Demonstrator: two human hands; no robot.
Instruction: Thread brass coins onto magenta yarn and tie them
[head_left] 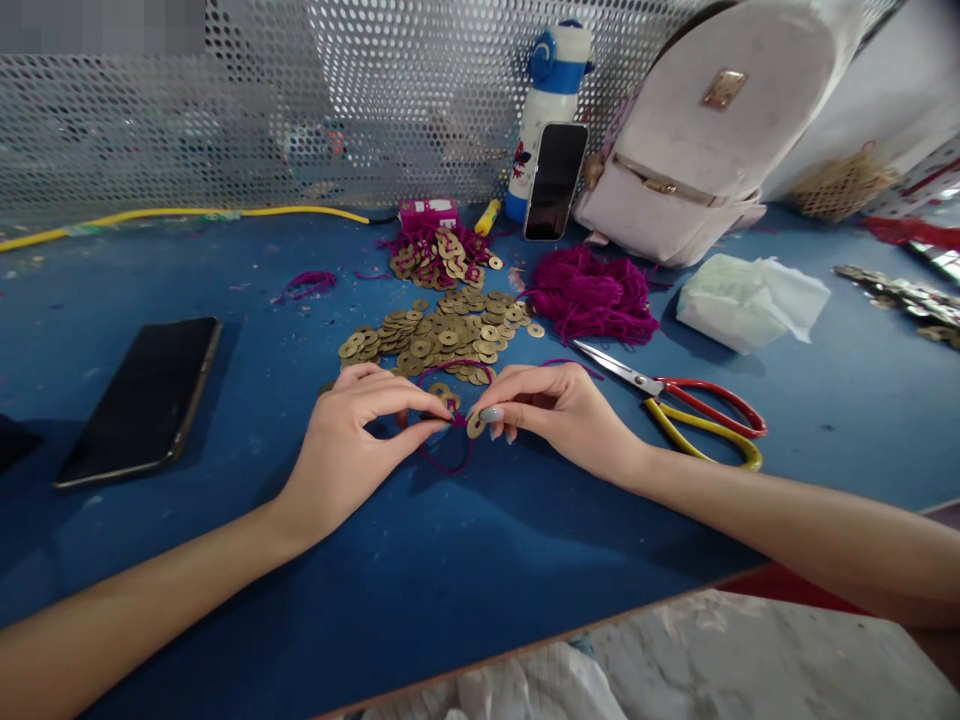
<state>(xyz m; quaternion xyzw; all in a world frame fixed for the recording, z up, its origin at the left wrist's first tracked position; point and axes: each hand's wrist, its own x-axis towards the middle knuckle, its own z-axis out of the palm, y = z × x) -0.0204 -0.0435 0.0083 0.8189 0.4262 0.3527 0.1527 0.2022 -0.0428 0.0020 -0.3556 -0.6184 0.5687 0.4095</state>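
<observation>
My left hand [352,440] pinches a purple cord [459,420] between thumb and forefinger, close to a few brass coins [442,395] threaded on it. A loop of the cord rises behind the fingertips and another hangs below them. Facing it, my right hand [559,410] grips a single brass coin [475,425] by its edge with thumb and forefinger. The coin touches or nearly touches the cord; whether the cord passes through its hole I cannot tell. Just beyond both hands spreads a loose pile of brass coins [450,335] with holes in the middle.
Scissors [652,385] with red and yellow handles lie beside my right hand, near purple yarn [592,295] and a white packet [750,300]. Strung coins [446,255], a propped phone [556,182], a bottle [559,90] and a backpack [697,130] stand behind. Another phone [142,400] lies left.
</observation>
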